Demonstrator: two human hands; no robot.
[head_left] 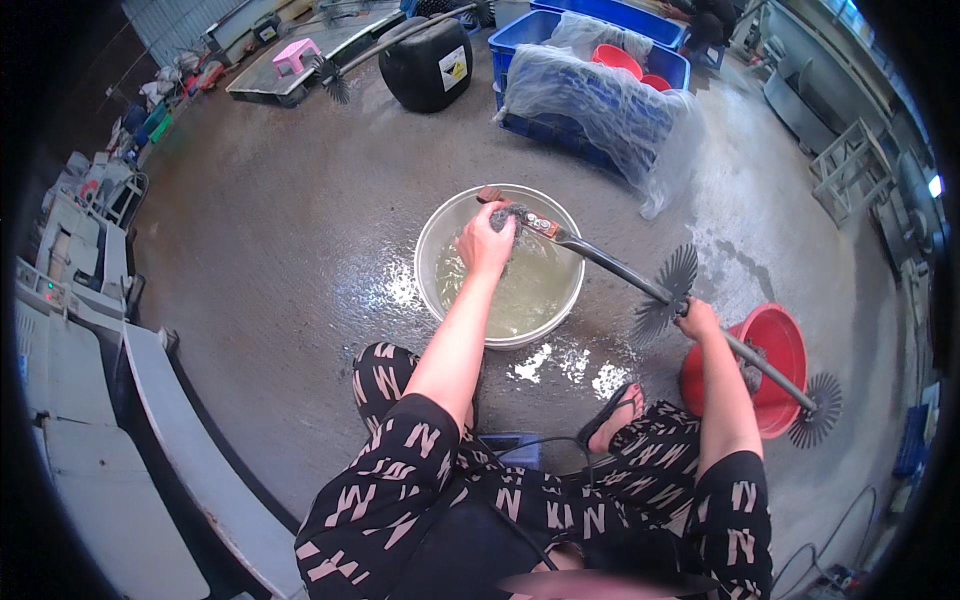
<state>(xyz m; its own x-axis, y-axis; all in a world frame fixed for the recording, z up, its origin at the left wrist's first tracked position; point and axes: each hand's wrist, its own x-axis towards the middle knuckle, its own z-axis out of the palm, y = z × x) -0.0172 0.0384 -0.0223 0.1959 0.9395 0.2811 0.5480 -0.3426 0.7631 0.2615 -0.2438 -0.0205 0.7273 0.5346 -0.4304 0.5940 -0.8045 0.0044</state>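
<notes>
A long black metal shaft (pixel 620 268) with spiked fan-like discs lies slanted over a metal basin (pixel 436 225) of cloudy water. My left hand (pixel 485 240) is closed on a grey scouring pad (pixel 508 214) and presses it against the shaft's far end above the basin. My right hand (pixel 698 320) grips the shaft just past one spiked disc (pixel 668 292). A second spiked disc (pixel 818 410) sits at the near end, beside a red bucket (pixel 782 345).
Wet concrete floor surrounds the basin. Blue crates (pixel 590 105) draped in clear plastic stand behind it, next to a black jerrycan (pixel 428 65). Another spiked shaft (pixel 370 50) lies at the back. Grey panels (pixel 150 420) line the left. My sandalled foot (pixel 615 415) rests near the basin.
</notes>
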